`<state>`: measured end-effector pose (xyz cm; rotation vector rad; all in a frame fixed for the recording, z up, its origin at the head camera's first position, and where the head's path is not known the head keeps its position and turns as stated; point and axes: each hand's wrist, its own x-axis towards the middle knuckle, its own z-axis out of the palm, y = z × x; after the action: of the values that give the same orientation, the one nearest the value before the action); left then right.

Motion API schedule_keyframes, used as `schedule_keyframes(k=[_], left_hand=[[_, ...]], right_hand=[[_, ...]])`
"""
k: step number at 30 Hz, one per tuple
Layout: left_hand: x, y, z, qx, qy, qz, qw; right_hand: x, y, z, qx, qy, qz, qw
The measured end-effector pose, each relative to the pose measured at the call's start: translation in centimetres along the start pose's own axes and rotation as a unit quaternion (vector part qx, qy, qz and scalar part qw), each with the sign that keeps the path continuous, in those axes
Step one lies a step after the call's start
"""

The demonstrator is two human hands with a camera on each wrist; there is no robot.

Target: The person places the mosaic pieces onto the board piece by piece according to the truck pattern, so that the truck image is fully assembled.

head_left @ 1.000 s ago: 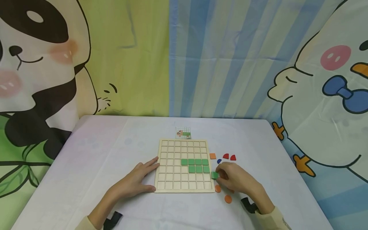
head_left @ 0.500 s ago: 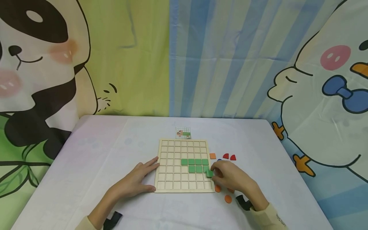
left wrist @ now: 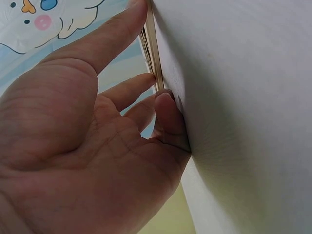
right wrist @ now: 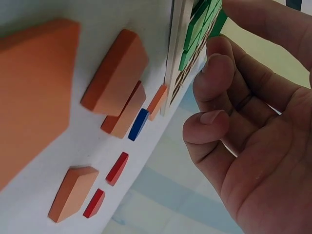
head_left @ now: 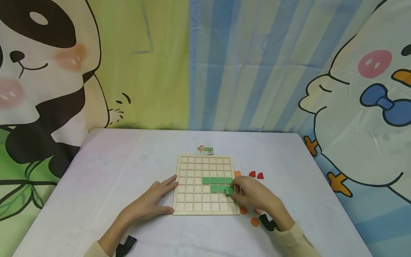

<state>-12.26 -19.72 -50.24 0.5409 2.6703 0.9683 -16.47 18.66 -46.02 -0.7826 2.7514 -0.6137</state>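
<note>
A pale wooden grid board [head_left: 192, 198] lies on the white table, with two rows of green square tiles [head_left: 218, 181] in its cells. My left hand [head_left: 151, 201] rests against the board's left side, fingers extended and thumb near the front corner. In the left wrist view the fingertips of that hand [left wrist: 92, 141] meet the board's thin edge. Over the board's right part, my right hand [head_left: 257, 192] pinches one green square tile [head_left: 229, 191] between thumb and fingers, close by the lower row. The right wrist view shows this tile [right wrist: 219, 23] partly hidden by the fingers.
Right of the board lie an orange square [head_left: 237, 174], two red pieces [head_left: 252, 174] and orange round pieces [head_left: 254, 222]. A small blue piece [right wrist: 138, 125] shows in the right wrist view. Behind the board is a small printed card [head_left: 204, 148].
My right hand has moved left with the green tile, from beside the board's right edge to over its right column. The left hand and the board have stayed in place.
</note>
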Motion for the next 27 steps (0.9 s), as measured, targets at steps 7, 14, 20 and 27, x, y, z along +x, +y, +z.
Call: schedule_keyframes(k=[7,14,20,27], left_hand=[[0.0,0.0,0.0,0.001,0.000,0.000,1.0000],[0.0,-0.2,0.1,0.002,0.000,0.004,1.0000],[0.0,-0.2,0.1,0.003,-0.001,0.005,1.0000],[0.0,-0.2,0.0,0.002,0.000,0.007,1.0000]], right_hand=[[0.7,-0.6,0.3,-0.009,-0.001,-0.007,0.9999],[1.3,-1.1,0.6,-0.015,0.006,-0.011,0.9998],[1.7,-1.3,0.8,-0.019,0.012,-0.018,0.9996],[2.2,-1.6,0.9,-0.024,0.007,-0.022,0.9994]])
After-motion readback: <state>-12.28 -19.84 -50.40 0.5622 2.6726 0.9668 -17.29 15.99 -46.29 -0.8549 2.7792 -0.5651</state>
